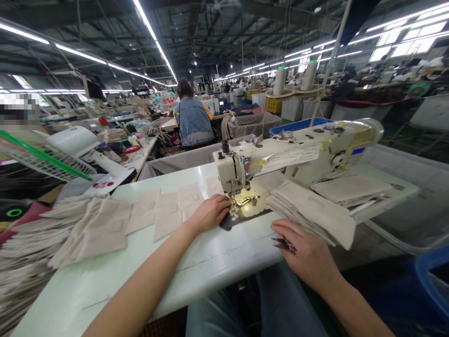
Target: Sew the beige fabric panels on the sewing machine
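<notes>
Left hand (209, 213) palm-down beside sewing machine (270, 149), right hand (307, 250) gripping snips (281, 243)

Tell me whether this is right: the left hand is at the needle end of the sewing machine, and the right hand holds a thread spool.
Wrong on one point: in the head view, the right hand holds a dark, pointed tool. The left hand is at the needle end of the sewing machine.

Dark tool (280, 243) — partly hidden in right hand (308, 252), blurred cloth pile (24, 262), blue bin (423, 271) — both cut off
</notes>
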The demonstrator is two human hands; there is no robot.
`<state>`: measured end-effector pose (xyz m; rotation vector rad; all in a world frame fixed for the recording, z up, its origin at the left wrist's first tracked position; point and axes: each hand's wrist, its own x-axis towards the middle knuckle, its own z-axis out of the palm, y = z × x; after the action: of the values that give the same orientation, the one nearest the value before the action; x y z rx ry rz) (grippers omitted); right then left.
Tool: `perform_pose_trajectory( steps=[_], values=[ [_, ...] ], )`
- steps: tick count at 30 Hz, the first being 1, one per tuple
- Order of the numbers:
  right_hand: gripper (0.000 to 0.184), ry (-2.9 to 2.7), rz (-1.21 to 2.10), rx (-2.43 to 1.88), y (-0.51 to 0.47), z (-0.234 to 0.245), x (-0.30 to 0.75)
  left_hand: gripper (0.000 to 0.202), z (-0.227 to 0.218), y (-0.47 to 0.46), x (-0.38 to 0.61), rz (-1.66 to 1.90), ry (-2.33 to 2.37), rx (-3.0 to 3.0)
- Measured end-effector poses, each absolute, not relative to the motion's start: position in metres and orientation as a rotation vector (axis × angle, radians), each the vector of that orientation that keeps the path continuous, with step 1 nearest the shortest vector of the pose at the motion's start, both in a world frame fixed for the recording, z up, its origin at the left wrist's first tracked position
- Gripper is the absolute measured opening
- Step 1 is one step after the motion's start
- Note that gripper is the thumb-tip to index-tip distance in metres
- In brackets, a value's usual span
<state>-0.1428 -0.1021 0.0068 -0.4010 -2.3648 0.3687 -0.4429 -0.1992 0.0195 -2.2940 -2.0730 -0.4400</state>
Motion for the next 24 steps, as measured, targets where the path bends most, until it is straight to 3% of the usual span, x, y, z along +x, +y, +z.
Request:
perform_pose_trajectory(
  steps=[12,19,24],
  values=[
    [0.036,-2.359,0.281,-0.404,-0.091,0.013,-0.134,0.034,0.015,-0.199,-0.446,-0.437,-2.099,-2.258],
    [0.021,-2.171,0.038,-0.844,-0.054,0.039,-0.119,0.034,0.016,-0.201,-0.443,-0.432,-2.091,-2.234],
    [0.028,-2.326,0.021,-1.222,-0.019,0.053,-0.121,0.035,0.014,-0.202,-0.445,-0.447,-2.079,-2.222]
  ],
)
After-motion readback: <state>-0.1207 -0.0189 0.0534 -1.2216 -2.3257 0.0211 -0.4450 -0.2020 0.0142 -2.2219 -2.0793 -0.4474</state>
